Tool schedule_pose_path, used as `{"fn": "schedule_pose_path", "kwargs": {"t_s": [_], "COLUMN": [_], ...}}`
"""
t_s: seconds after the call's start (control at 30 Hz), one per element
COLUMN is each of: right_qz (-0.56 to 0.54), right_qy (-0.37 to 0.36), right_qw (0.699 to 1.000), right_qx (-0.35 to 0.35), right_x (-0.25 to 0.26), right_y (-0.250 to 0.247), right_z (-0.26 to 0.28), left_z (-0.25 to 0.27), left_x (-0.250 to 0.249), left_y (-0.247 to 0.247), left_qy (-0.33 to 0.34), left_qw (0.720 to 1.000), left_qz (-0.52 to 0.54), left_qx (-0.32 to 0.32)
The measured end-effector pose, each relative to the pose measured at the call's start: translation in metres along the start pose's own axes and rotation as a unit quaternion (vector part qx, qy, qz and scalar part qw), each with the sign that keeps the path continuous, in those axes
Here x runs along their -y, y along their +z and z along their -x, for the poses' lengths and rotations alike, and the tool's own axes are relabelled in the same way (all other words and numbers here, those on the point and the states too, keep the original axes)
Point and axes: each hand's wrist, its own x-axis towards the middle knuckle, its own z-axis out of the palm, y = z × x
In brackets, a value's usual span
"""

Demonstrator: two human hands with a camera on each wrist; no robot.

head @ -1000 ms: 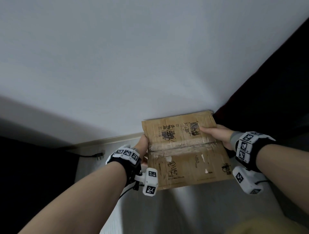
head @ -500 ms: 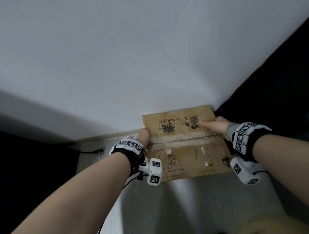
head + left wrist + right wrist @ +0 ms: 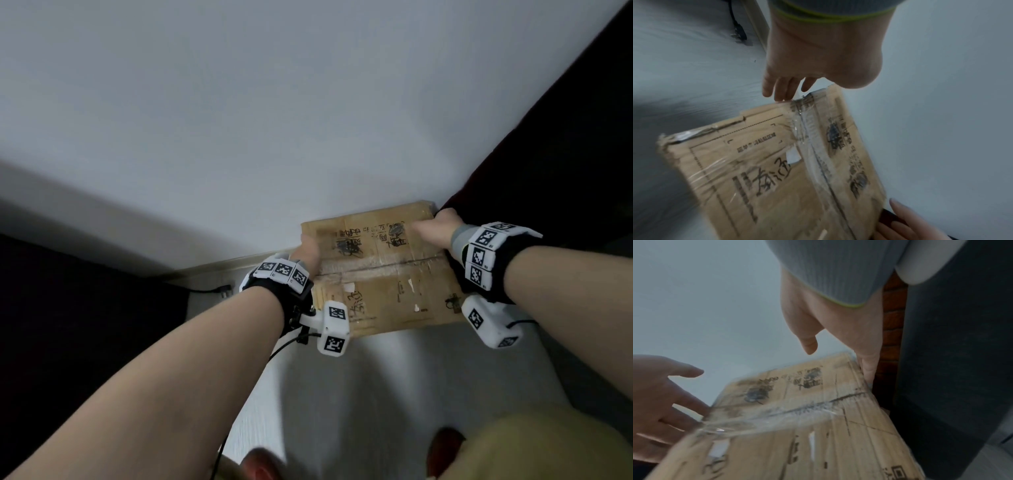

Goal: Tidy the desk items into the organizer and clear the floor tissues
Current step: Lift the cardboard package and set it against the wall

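Near the person, pale floor (image 3: 394,394) runs to the white wall (image 3: 274,120). A taped cardboard box (image 3: 387,294) sits at the floor's far edge, against the wall beside dark furniture (image 3: 565,154). The left hand (image 3: 306,251) and right hand (image 3: 436,229) flank it, fingers straight and relaxed, gripping nothing. The box looks set down; next, I judge, comes turning to the tissues, not in view.

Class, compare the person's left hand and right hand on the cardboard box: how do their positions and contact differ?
The left hand meets the cardboard box at its left edge, by the tape seam; the right hand sits at the far right corner, beside the dark furniture. The left fingers are spread; the right hand's reach down the box's side. Both have straight fingers and wear marker wristbands.
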Motion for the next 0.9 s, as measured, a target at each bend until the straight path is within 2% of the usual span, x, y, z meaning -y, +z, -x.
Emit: {"fn": "schedule_pose_path", "kwargs": {"t_s": [0.07,0.23,0.3,0.37,0.43,0.53,0.57,0.7,0.8,0.9], "right_qz": [0.004,0.010,0.035,0.062,0.089,0.049,0.063,0.119,0.154,0.204], "right_qy": [-0.017,-0.073,-0.084,-0.095,-0.109,-0.144,-0.162,-0.228,-0.275,-0.283], "right_qw": [1.000,0.996,0.993,0.989,0.983,0.972,0.964,0.934,0.903,0.876], "right_qx": [-0.001,0.055,0.074,0.092,0.122,0.180,0.199,0.249,0.292,0.333], "right_x": [0.014,0.072,0.109,0.130,0.167,0.230,0.249,0.282,0.297,0.299], "right_y": [-0.014,-0.069,-0.104,-0.123,-0.151,-0.196,-0.207,-0.212,-0.190,-0.157], "right_z": [0.025,0.114,0.173,0.205,0.259,0.358,0.398,0.492,0.574,0.640], "left_z": [0.029,0.115,0.186,0.241,0.308,0.414,0.450,0.539,0.597,0.636], "left_x": [-0.009,-0.043,-0.063,-0.079,-0.094,-0.101,-0.095,-0.056,0.010,0.075], "left_y": [-0.008,-0.044,-0.078,-0.094,-0.128,-0.189,-0.211,-0.263,-0.306,-0.336], "left_qy": [0.012,-0.016,-0.012,0.002,0.011,0.045,0.044,0.009,-0.020,-0.047], "left_qw": [1.000,0.999,1.000,1.000,1.000,0.997,0.995,0.988,0.970,0.960], "left_qz": [-0.006,-0.014,0.002,0.016,0.016,0.067,0.085,0.145,0.223,0.244], "left_qx": [0.016,-0.037,-0.024,-0.004,0.010,0.001,-0.012,-0.047,-0.094,-0.132]}}
